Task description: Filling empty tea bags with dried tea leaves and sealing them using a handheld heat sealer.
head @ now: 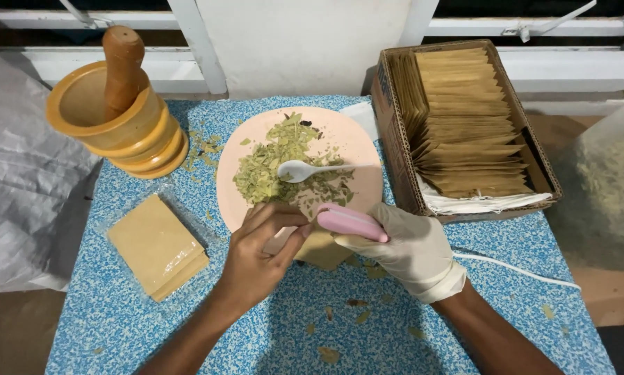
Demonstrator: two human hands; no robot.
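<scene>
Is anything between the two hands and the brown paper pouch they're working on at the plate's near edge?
Nothing visible. The left hand pinches the pouch directly, and the gloved right hand holds a pink tool against its top. The spoon and leaves lie farther back on the plate, clear of both hands.

Beyond the grip lie one pink plate, one white spoon and one wooden mortar with one pestle. One cardboard box stands right of the grip, one pouch stack left. The grip has one pink sealer.

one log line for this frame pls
left hand: bare, pinching brown sachet | right hand: gloved, gripping pink sealer on sachet | plate: dried leaves, white spoon
</scene>
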